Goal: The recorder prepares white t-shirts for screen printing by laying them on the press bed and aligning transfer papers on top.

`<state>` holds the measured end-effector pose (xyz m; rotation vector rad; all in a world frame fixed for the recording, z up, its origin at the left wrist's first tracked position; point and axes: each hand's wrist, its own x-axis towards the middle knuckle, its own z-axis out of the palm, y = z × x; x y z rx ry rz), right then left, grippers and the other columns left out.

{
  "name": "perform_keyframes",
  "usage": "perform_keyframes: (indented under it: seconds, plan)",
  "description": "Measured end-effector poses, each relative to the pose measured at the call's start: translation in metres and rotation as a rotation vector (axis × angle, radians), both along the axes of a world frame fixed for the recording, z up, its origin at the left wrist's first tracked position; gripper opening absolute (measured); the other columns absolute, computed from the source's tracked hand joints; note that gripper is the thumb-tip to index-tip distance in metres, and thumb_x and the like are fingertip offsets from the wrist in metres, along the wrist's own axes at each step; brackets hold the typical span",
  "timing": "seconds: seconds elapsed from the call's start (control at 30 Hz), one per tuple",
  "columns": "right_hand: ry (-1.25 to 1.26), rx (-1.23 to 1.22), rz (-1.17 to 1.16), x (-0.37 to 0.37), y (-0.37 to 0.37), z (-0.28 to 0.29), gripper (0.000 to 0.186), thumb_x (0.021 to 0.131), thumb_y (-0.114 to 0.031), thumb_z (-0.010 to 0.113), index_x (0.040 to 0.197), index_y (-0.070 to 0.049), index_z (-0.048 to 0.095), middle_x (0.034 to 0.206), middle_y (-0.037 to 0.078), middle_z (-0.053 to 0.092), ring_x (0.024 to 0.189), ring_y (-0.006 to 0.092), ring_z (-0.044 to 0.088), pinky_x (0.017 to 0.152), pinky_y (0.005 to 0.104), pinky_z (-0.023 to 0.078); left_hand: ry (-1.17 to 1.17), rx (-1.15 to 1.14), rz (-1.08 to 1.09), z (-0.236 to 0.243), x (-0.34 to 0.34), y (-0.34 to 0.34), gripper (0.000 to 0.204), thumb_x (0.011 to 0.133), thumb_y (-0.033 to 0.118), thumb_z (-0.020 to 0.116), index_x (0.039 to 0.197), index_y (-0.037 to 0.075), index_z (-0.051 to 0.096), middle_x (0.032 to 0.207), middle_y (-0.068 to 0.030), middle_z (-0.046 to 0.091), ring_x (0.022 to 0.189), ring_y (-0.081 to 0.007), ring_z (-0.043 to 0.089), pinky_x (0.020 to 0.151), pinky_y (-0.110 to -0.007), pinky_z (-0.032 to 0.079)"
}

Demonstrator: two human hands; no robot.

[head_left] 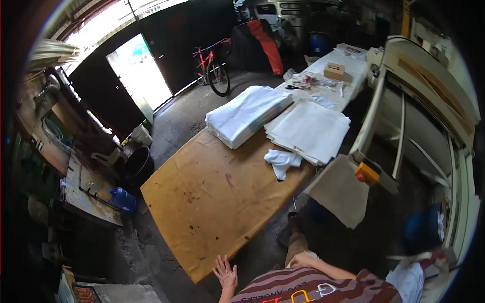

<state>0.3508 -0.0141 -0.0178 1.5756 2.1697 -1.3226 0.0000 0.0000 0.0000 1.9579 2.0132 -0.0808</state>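
My left hand (226, 272), fingers spread, is at the near edge of the tan-covered table (202, 192), over its rim or just beside it; whether it touches is unclear. My right hand (303, 260) is curled at the waist of my shorts, its fingertips partly hidden, so what it holds is unclear. On the table's far half lie a thick folded stack of white cloth (245, 111), a pile of flat white sheets (310, 129) and a crumpled white cloth (280, 159).
Right of the table stands a large pale machine (429, 81) with an orange-and-red button box (366, 172) and hanging beige flap (338, 192). A cluttered white table (353, 65) extends behind. A red bicycle (212, 70), black tub (140, 166) and blue jug (123, 199) stand around.
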Motion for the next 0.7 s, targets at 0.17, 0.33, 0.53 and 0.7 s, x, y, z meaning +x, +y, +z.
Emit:
perform_keyframes:
  seconds: [0.17,0.33,0.53,0.7]
  plan:
    - [-0.204,0.072,0.053,-0.045,-0.012,0.062,0.022,0.072,-0.009,0.056,0.092,-0.005,0.063,0.095,0.017,0.062,0.091,0.0322,0.059,0.076,0.0393,0.048,-0.074,0.014,-0.023,0.010,-0.029,-0.033,0.070,0.088,0.045,0.040,0.142,0.018,0.005,0.148,-0.0078,-0.005,0.136,-0.0261,-0.004,0.106,-0.052,-0.001]
    - [0.796,0.168,-0.946,-0.049,-0.017,0.091,0.028,0.083,-0.018,0.057,0.107,-0.004,0.052,0.094,0.013,0.061,0.079,0.0237,0.062,0.064,0.0352,0.050,-0.124,-0.091,0.046,0.021,-0.017,-0.014,0.065,0.092,0.042,0.035,0.142,0.014,0.005,0.148,-0.0079,-0.003,0.136,-0.0239,-0.001,0.107,-0.047,0.003]
    - [1.380,0.207,-1.723,0.005,-0.033,0.153,0.028,0.084,-0.031,0.054,0.101,-0.010,0.047,0.090,0.008,0.057,0.074,0.0170,0.058,0.061,0.0330,0.049,-1.263,0.619,0.141,-0.001,-0.044,0.027,0.058,0.096,0.035,0.025,0.140,0.002,0.009,0.147,-0.0080,0.011,0.135,-0.0211,0.012,0.108,-0.029,0.009]
    - [1.553,0.119,-1.152,-0.109,-0.041,0.140,0.036,0.087,-0.040,0.050,0.109,-0.011,0.048,0.104,0.008,0.054,0.088,0.0191,0.056,0.071,0.0330,0.046,-0.930,0.325,-0.460,0.092,0.174,-0.041,0.049,0.095,0.033,0.023,0.133,0.003,0.033,0.140,-0.0118,0.030,0.129,-0.0216,0.028,0.108,-0.032,0.012]
